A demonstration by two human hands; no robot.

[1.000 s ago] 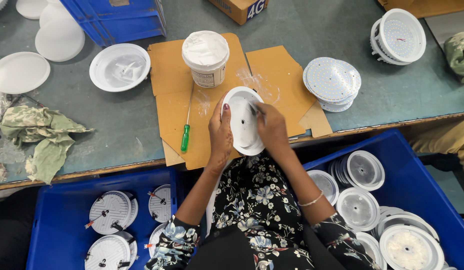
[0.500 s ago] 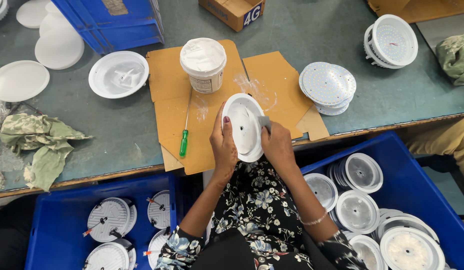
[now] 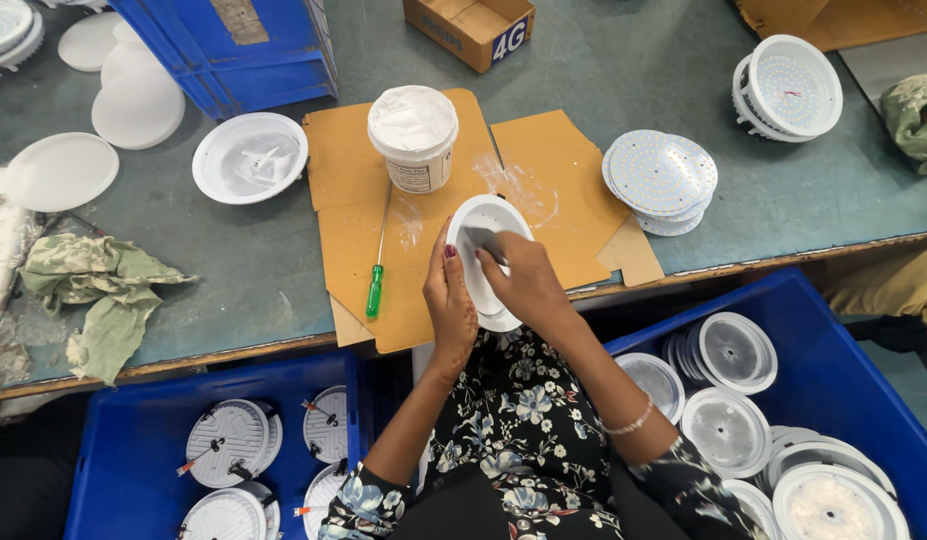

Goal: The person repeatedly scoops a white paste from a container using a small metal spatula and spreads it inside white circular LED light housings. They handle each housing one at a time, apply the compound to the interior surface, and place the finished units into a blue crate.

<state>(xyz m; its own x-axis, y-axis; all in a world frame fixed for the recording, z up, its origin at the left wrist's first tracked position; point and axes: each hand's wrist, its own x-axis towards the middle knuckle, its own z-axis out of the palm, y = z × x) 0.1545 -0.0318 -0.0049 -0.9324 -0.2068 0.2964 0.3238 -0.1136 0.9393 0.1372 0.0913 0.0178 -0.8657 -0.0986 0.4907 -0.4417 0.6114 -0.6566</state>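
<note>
Black floral-print sleeves, white and blue blossoms; thin silver bangle (image 3: 632,422) on right wrist at five o'clock; dark red nail polish.

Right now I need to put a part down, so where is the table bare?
Bare table lies between the cardboard box and the stacked discs. The cardboard sheet, with tub and screwdriver, is crowded.

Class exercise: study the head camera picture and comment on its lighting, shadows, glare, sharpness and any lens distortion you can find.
Head view: light is even and soft, with only faint shadows under the hands, left and right, holding the round white lamp housing. There is no harsh glare, just a mild sheen on the white paste tub. Focus is sharp throughout. The wide lens slightly bows the grey-green table's front edge.
</note>
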